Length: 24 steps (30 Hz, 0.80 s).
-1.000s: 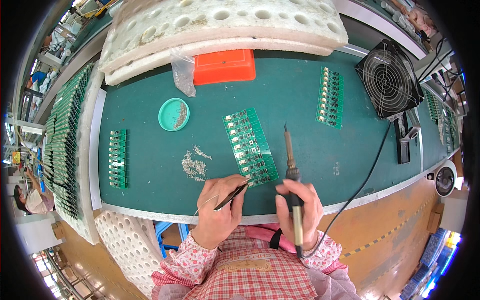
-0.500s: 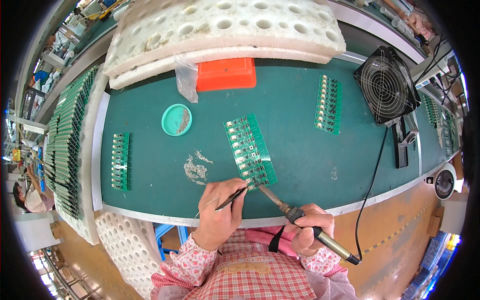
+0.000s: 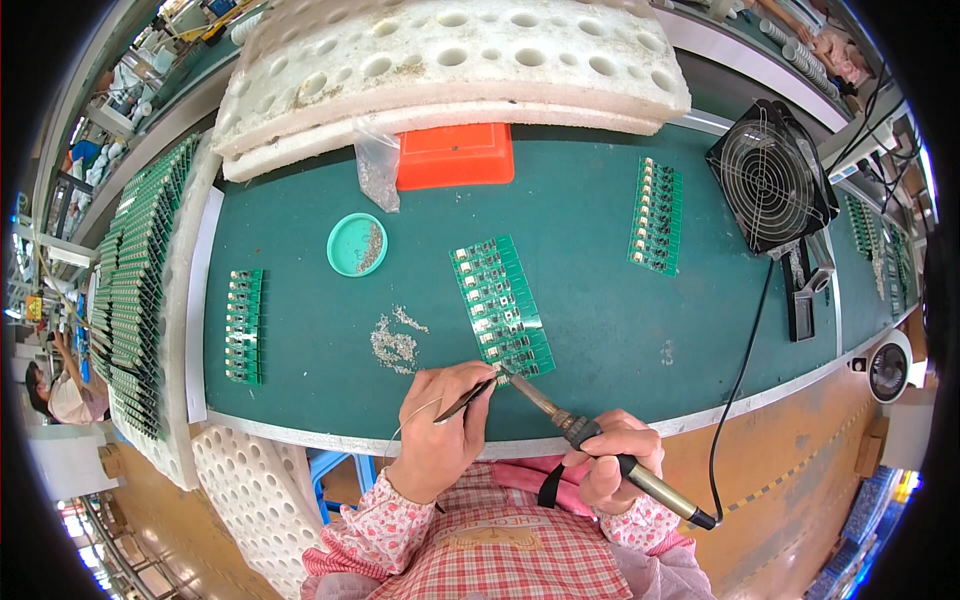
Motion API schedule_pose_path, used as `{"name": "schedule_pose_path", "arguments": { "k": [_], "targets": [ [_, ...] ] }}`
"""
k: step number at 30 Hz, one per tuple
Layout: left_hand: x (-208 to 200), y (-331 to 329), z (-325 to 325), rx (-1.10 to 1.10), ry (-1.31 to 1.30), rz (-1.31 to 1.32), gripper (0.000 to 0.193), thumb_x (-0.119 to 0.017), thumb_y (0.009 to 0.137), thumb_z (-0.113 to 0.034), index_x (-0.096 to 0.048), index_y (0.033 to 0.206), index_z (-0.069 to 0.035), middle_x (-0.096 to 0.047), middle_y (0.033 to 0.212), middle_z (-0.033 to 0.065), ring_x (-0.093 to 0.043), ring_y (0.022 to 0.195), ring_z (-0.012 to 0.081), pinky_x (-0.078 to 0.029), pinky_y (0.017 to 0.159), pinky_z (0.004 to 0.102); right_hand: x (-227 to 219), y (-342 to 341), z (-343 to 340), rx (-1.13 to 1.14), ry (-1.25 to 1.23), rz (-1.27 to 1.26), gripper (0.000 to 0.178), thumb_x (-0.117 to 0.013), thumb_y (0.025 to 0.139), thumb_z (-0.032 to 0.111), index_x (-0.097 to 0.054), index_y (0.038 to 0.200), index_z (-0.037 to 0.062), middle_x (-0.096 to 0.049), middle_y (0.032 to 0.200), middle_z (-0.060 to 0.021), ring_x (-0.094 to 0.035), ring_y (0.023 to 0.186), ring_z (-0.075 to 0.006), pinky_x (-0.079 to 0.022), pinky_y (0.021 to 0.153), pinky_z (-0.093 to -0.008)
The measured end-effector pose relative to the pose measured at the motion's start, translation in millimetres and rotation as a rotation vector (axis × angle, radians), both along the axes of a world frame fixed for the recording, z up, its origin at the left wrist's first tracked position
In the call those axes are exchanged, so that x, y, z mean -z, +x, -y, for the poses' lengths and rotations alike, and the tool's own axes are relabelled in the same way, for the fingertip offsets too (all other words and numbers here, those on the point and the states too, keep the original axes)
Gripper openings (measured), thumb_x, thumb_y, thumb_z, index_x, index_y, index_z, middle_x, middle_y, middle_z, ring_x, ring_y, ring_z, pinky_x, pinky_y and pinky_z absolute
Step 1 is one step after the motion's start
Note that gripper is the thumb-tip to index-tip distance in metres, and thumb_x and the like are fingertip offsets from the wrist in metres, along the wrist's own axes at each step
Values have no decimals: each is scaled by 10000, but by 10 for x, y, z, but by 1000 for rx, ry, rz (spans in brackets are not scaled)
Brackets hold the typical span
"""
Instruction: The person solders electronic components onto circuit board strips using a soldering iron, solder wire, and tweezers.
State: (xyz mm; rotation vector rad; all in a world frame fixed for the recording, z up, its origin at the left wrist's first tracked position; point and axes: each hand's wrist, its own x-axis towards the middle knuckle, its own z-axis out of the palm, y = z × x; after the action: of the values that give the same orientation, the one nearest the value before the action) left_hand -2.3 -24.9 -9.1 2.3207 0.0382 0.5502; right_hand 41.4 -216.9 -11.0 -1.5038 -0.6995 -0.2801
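Clamped between the fingers of the left hand (image 3: 440, 415) at the near side of a green flat worktop (image 3: 590, 270): one slim dark hand tool (image 3: 463, 402). Clamped in the right hand (image 3: 622, 448): one soldering iron (image 3: 580, 430) with metal barrel, black collar and gold-toned handle. Aimed together at the near-left corner of one green rectangular circuit-board panel (image 3: 503, 303), lying flat at mid-worktop; too small at the tips to say for sure whether touching.

Counted nearby: two more green panels, one at left (image 3: 244, 326), one at far right (image 3: 655, 215); one round turquoise plastic dish (image 3: 346, 243), part-filled with small silvery pieces; one loose heap of silvery pieces (image 3: 393, 346) between dish and left hand; one red plastic box (image 3: 456, 157); one clear plastic bag (image 3: 378, 172) against its left side; one black square fan (image 3: 765, 180) at far right.

Bounded on the near edge by a pale metal strip (image 3: 340, 438), on the far side by two stacked white foam slabs (image 3: 480, 80) with round holes. Widest room between central panel and fan; narrower room between heap and left panel.
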Motion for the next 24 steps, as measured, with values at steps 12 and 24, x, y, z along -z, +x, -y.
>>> {"name": "schedule_pose_path", "arguments": {
  "k": [12, 24],
  "targets": [
    [25, 4, 1, -1, -3, 22, 264, -700, 796, 79, -648, 1033, -25, -703, 993, 109, -662, 837, 293, -495, 730, 359, 18, -4, -25, 67, -163, -218, 59, -627, 920, 67, -616, 945, 14, -598, 625, -45, -530, 489, -155, -425, 469, -293],
    [25, 8, -13, 16, 2, 23, 281, -697, 798, 81, -634, 1050, -27, -703, 1005, 113, -663, 834, 294, -492, 731, 366, 7, 35, -45, 19, -235, -190, 75, -659, 889, 54, -616, 942, 23, -665, 686, -66, -569, 500, -175, -459, 471, -302]
  ]
}}
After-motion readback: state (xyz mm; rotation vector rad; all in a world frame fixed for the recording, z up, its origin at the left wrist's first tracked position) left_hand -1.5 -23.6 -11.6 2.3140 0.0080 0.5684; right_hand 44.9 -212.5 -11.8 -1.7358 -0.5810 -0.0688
